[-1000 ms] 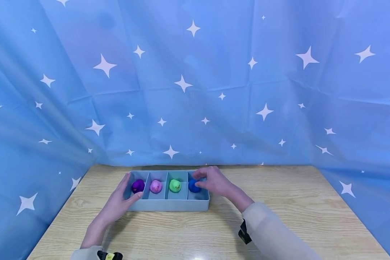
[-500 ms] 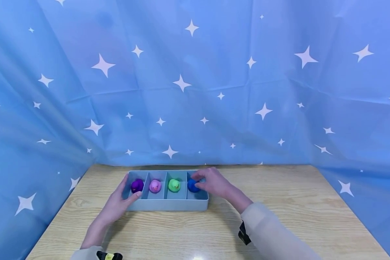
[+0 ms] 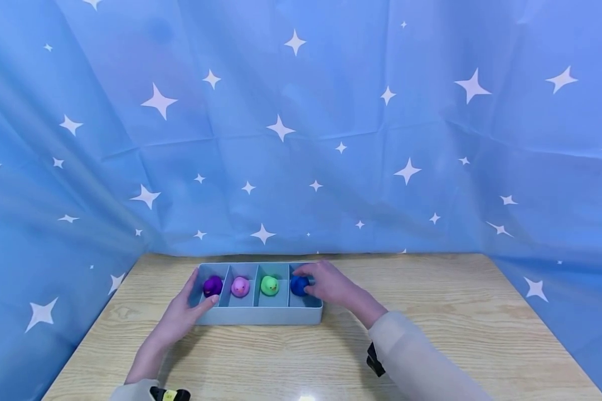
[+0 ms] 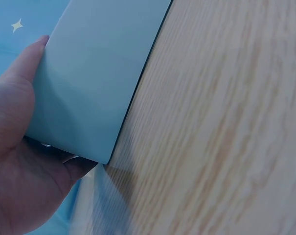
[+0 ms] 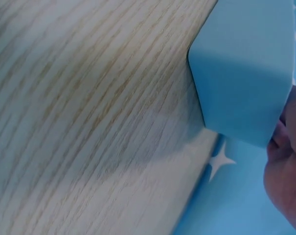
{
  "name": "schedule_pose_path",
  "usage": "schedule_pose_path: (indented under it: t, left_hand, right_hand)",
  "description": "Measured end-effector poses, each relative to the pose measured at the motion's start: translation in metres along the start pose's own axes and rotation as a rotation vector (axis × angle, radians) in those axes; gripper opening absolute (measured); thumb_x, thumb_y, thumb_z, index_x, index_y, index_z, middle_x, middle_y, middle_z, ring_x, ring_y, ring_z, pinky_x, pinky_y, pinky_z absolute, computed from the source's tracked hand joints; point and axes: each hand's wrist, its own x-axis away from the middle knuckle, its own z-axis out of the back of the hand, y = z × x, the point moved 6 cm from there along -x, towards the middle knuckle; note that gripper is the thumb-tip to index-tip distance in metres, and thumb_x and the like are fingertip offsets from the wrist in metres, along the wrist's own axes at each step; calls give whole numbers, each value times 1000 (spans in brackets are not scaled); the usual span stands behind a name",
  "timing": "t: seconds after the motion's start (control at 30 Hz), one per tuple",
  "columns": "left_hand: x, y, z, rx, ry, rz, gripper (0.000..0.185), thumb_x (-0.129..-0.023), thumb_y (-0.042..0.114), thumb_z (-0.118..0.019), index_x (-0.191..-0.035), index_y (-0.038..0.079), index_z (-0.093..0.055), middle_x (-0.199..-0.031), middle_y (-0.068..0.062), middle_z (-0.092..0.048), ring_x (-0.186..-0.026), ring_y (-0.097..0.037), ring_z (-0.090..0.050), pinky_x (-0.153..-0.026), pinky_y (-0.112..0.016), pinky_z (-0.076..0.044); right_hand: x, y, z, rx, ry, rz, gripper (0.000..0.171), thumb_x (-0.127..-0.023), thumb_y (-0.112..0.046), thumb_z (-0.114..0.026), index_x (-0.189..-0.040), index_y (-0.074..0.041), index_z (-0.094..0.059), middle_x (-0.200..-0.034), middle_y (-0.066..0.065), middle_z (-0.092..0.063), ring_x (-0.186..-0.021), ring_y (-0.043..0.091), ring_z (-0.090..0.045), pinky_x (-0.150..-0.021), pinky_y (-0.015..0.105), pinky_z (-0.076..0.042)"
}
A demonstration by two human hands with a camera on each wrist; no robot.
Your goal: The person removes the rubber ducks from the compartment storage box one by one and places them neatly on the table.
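Note:
A grey-blue divided box (image 3: 261, 317) stands on the table, with one toy duck per compartment. From left to right these are a purple duck (image 3: 213, 285), a pink duck (image 3: 240, 287), a green duck (image 3: 270, 285) and a blue duck (image 3: 299, 285). My left hand (image 3: 180, 312) holds the box's left end, thumb over the front rim and fingers along the side. In the left wrist view, that hand (image 4: 20, 142) wraps the box corner. My right hand (image 3: 331, 285) reaches over the right end and pinches the blue duck, hiding part of it; the right wrist view hides this duck.
The wooden table (image 3: 431, 312) stretches in front of the box and to its right. A blue star-patterned cloth (image 3: 331, 100) hangs close behind the box and down both sides.
The fingers of my right hand have shifted slightly around the blue duck, the thumb sitting a little lower. The box, the other ducks and my left hand look the same.

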Motion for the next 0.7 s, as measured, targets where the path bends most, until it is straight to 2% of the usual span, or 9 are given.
schedule_pose_path:
  t: [0.17, 0.3, 0.4, 0.7]
  left_hand:
    - [0, 0, 0, -7, 3, 3, 104, -99, 53, -64, -165, 8, 1, -167, -29, -10, -151, -50, -10, -120, -65, -15]
    - [1, 1, -1, -11, 6, 3, 103, -99, 53, -64, -165, 8, 1, -167, -29, -10, -151, -51, -11, -119, -65, -15]
    - [1, 0, -1, -10, 8, 3, 103, -99, 53, -63, -165, 8, 1, -167, -29, -10, -151, -51, -11, -119, -66, -15]
    - [1, -1, -2, -9, 12, 11, 103, -99, 53, -63, -165, 8, 2, -167, -30, -10, -151, -52, -11, -119, -66, -16]
  right_hand:
    - [-2, 0, -2, 27, 29, 18, 38, -88, 5, -77, -125, -3, -71, -120, 14, -73, -117, 33, -65, -100, 47, -53]
    - [-3, 0, -3, 22, 37, 34, 36, -87, 7, -76, -121, -2, -73, -113, 13, -74, -110, 30, -68, -95, 46, -55]
    - [-4, 0, -5, 30, 28, 42, 32, -88, 5, -76, -119, -3, -74, -109, 12, -75, -105, 28, -70, -92, 44, -56]
    - [-5, 2, -9, 68, 5, 44, 27, -88, -4, -80, -115, -6, -77, -110, 9, -76, -106, 27, -69, -91, 43, -55]
